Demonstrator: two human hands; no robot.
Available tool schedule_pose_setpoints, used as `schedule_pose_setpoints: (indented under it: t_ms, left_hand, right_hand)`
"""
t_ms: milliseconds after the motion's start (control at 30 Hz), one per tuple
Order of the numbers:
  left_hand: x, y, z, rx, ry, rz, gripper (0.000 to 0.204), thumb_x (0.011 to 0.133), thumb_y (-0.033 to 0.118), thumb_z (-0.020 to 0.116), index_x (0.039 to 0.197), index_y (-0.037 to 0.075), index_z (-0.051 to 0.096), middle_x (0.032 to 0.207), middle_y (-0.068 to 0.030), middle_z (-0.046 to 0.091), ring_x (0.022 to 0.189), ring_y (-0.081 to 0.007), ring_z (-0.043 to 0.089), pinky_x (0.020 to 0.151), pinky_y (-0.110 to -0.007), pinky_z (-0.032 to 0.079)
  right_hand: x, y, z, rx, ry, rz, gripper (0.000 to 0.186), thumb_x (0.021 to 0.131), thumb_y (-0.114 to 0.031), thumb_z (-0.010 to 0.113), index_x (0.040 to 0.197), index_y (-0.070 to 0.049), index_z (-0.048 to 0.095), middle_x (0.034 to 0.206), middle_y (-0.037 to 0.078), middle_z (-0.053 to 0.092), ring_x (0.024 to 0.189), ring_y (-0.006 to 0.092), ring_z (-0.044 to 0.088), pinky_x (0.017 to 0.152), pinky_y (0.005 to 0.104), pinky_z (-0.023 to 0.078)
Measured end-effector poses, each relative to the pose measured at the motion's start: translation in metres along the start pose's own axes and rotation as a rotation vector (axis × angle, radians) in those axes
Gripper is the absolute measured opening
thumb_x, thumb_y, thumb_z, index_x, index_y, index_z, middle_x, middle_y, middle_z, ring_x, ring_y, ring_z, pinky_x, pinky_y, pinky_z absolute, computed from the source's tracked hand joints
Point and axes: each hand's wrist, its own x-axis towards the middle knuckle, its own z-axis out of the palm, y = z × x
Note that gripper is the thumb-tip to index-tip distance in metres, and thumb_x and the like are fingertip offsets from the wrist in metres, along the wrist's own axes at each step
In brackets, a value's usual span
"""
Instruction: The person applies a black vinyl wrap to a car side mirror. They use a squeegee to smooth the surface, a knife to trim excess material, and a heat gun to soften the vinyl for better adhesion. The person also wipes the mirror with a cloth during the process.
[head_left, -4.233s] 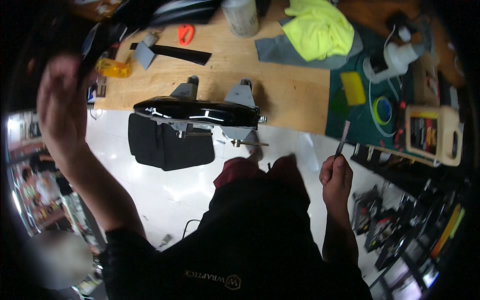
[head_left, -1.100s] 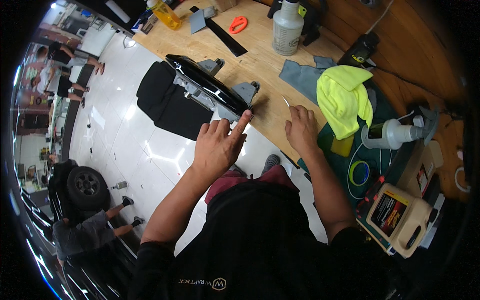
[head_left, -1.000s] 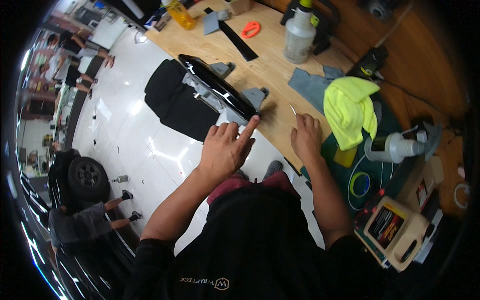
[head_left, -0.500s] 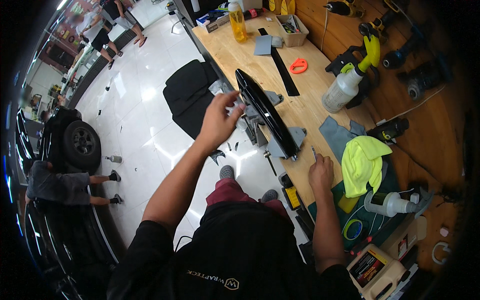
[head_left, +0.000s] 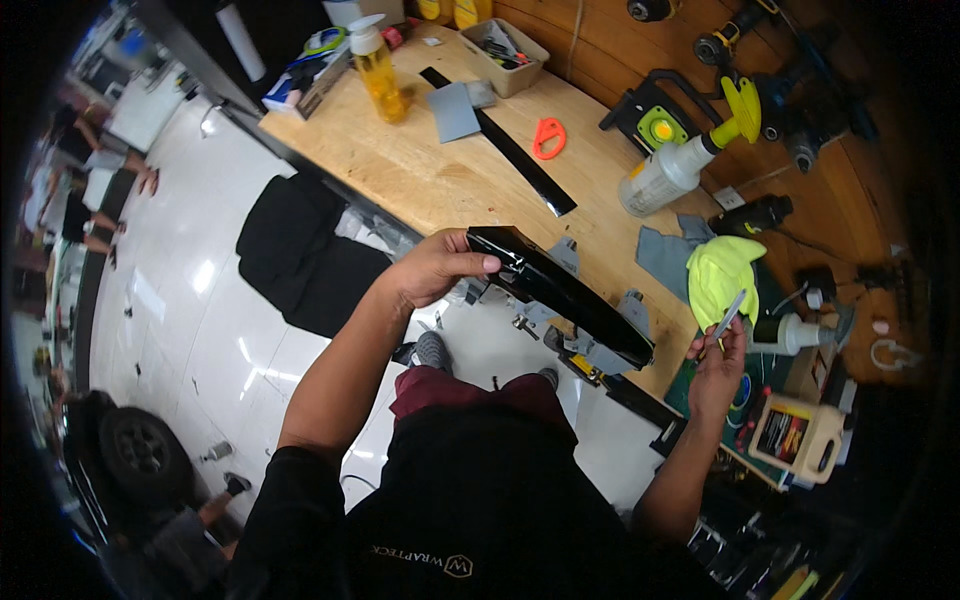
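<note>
My left hand grips the upper left end of a long glossy black part, thumb over its top. The part sits on grey metal brackets at the bench's front edge, slanting down to the right. My right hand holds a slim silver bladed tool upright, right of the part's lower end. Behind my right hand lie a neon yellow cloth and a grey cloth.
The wooden bench holds a black strip, orange cutter, spray bottle, amber bottle and bin. Power tools hang behind. A jug stands right. A black mat, car wheel and several people occupy the left.
My left hand has moved from pointing at the part to gripping its upper end. My right hand has lifted the tool from near the bench surface, moving it rightward.
</note>
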Motion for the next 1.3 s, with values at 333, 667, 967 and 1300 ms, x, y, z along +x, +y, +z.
schedule_pose_setpoints:
  t_ms: [333,667,967,1300]
  left_hand:
    - [0.004,0.008,-0.006,0.04,-0.027,-0.099,0.032,0.083,0.01,0.071,0.113,0.004,0.066,0.101,-0.0033,0.07,0.091,-0.0116,0.061,0.088,-0.027,0.046]
    - [0.017,0.011,-0.016,-0.004,-0.12,-0.154,0.025,0.085,0.012,0.072,0.108,0.004,0.066,0.098,-0.0012,0.069,0.089,-0.0104,0.06,0.083,-0.027,0.046]
    - [0.025,0.013,-0.026,-0.061,-0.258,-0.208,0.013,0.087,0.011,0.069,0.098,0.004,0.067,0.089,-0.0004,0.068,0.084,-0.0086,0.059,0.08,-0.026,0.046]
    - [0.018,0.023,-0.025,-0.021,-0.268,-0.17,0.015,0.086,0.011,0.07,0.098,0.002,0.066,0.091,-0.0014,0.067,0.082,-0.007,0.058,0.076,-0.024,0.045]
  right_hand:
    - [-0.111,-0.031,0.121,-0.011,-0.223,-0.008,0.038,0.098,-0.015,0.054,0.131,0.001,0.047,0.08,0.004,0.058,0.058,0.0043,0.046,0.05,0.0194,0.039]
    - [-0.149,-0.042,0.197,-0.346,-0.091,-0.05,0.03,0.097,-0.007,0.05,0.125,0.004,0.048,0.082,0.008,0.06,0.065,0.0121,0.056,0.061,0.0255,0.047]
    - [-0.196,-0.032,0.295,-0.197,0.287,0.133,0.035,0.096,0.0,0.044,0.131,0.002,0.044,0.082,0.006,0.058,0.067,0.0109,0.055,0.063,0.0246,0.048]
    - [-0.211,-0.009,0.31,-0.393,0.366,0.102,0.032,0.1,-0.005,0.043,0.132,0.001,0.044,0.084,0.002,0.054,0.061,0.0047,0.046,0.056,0.0197,0.042]
